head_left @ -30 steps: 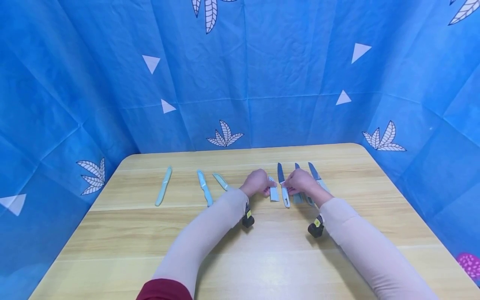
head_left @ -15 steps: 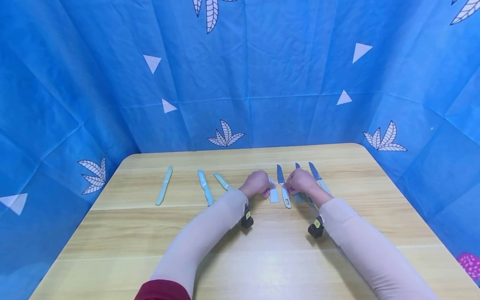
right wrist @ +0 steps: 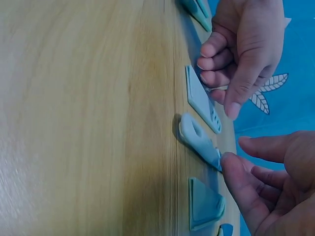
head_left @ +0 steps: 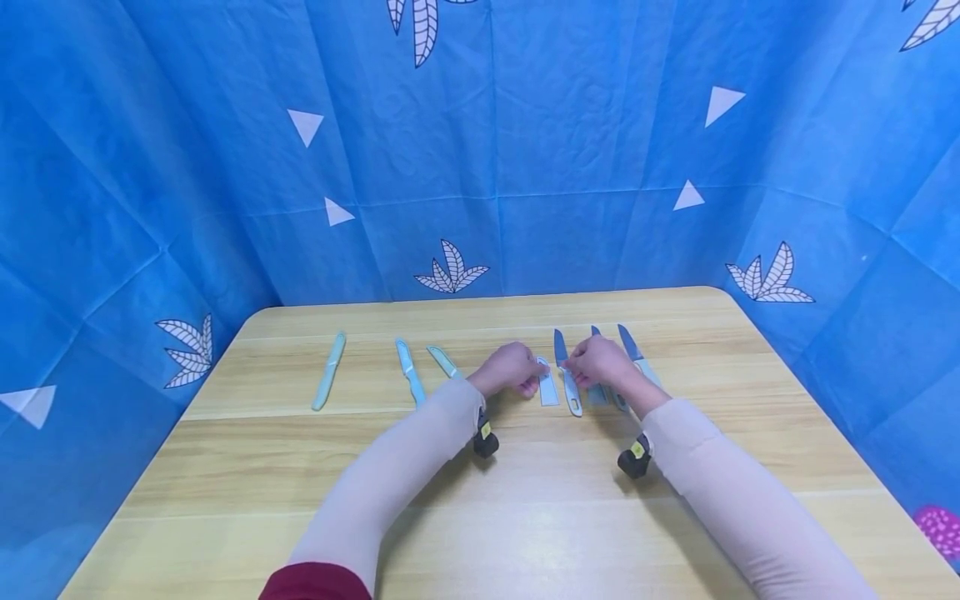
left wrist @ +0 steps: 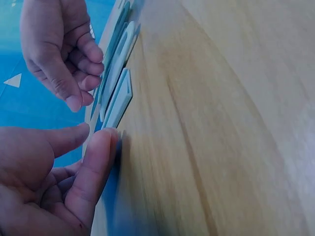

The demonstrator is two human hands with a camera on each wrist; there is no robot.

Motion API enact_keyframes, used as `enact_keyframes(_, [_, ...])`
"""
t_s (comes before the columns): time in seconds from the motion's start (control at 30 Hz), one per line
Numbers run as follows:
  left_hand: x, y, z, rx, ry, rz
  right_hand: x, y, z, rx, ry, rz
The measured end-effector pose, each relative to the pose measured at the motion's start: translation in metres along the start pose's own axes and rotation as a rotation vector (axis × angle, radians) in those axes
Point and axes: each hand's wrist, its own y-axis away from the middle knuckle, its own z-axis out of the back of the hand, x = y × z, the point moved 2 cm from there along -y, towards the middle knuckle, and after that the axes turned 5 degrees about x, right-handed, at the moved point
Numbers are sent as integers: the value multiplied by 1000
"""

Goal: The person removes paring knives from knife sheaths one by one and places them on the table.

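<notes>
The left hand point(head_left: 512, 368), its thumb and forefinger parted, is being shifted slightly toward nine o'clock compared with half a second ago, while the sheath point(head_left: 549, 390) is being left lying at that hand's three o'clock. The bare knife point(head_left: 572, 393) is being left at the nine o'clock of the right hand point(head_left: 603, 362), whose thumb is also being held away. Seemingly nothing is being gripped, light contact being untellable; knife and sheath are being kept separate on the table point(head_left: 540, 525).
</notes>
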Motion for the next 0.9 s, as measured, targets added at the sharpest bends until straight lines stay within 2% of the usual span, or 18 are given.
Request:
enact_keyframes(0.2, [3, 7, 4, 52, 138, -6, 2, -2, -4, 44, -51, 37])
enact_keyframes(0.7, [18, 16, 18, 148, 284, -47, 9, -1, -12, 159, -363, 9])
enact_keyframes(0.9, [25, 25, 28, 161, 315, -47, 15, 1, -17, 180, -406, 19])
